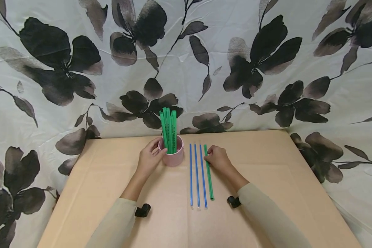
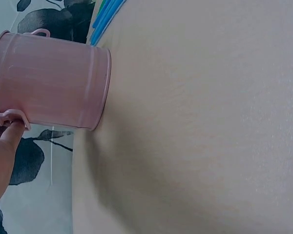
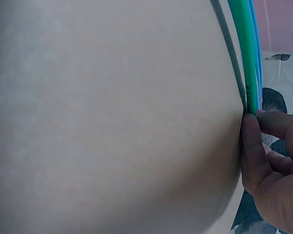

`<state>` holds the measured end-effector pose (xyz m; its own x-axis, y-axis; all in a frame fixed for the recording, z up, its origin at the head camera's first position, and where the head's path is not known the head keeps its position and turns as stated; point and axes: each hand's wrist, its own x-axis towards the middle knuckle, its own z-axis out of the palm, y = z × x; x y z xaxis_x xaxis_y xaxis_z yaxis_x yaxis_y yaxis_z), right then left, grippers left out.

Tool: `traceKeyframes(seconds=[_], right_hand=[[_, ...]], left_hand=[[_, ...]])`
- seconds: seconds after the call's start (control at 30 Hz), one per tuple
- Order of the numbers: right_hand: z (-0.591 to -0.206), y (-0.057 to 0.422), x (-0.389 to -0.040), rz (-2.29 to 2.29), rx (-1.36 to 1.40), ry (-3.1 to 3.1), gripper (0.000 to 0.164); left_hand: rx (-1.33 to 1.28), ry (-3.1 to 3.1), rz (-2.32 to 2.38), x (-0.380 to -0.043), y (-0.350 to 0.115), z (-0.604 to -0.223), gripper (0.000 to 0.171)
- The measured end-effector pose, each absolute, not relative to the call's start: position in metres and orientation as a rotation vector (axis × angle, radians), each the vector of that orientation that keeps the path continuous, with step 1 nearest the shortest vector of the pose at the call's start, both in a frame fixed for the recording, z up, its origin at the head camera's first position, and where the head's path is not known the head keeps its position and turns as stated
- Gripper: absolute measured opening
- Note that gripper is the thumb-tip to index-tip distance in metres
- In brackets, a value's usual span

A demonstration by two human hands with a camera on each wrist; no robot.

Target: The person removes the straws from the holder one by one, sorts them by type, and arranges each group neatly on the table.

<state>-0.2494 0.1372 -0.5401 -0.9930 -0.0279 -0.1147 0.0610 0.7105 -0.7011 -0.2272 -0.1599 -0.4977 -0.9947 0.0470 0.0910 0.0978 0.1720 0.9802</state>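
A small pink bucket (image 1: 173,160) stands near the table's back edge, holding several upright green straws (image 1: 169,132) with dark print. My left hand (image 1: 149,157) grips its left side; in the left wrist view, a finger reaches the small side loop of the bucket (image 2: 49,80). To the right, three blue straws (image 1: 197,179) lie side by side, pointing away from me. Beside them lies a single green straw (image 1: 209,182), which my right hand (image 1: 219,160) pinches near its far end. The right wrist view shows thumb and fingertip meeting on this green straw (image 3: 244,39).
A tan-covered table (image 1: 260,165) carries everything. Behind it hangs a white cloth (image 1: 204,96) with dark flowers. Black wrist cameras sit on both sleeves, the left camera (image 1: 143,210) and the right camera (image 1: 234,202) just above the table.
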Motion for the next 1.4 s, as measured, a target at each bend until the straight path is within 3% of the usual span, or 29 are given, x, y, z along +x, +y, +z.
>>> traceKeyframes(seconds=[0.33, 0.67, 1.13, 1.4], right_hand=[[-0.538, 0.136, -0.244, -1.163, 0.017, 2.813, 0.021], [-0.538, 0.14, -0.239, -1.134, -0.011, 2.824, 0.024], [-0.516, 0.14, -0.241, -1.295, -0.235, 2.853, 0.028], [-0.494, 0.116, -0.26, -1.535, -0.379, 2.746, 0.028]], left_hand=[[-0.147, -2.408, -1.98, -0.209, -0.154, -0.466, 0.058], [-0.181, -2.348, -1.951, -0.219, -0.158, -0.501, 0.057], [-0.155, -2.391, -1.981, -0.198, -0.151, -0.467, 0.058], [-0.152, -2.375, -1.99, -0.204, -0.154, -0.476, 0.059]])
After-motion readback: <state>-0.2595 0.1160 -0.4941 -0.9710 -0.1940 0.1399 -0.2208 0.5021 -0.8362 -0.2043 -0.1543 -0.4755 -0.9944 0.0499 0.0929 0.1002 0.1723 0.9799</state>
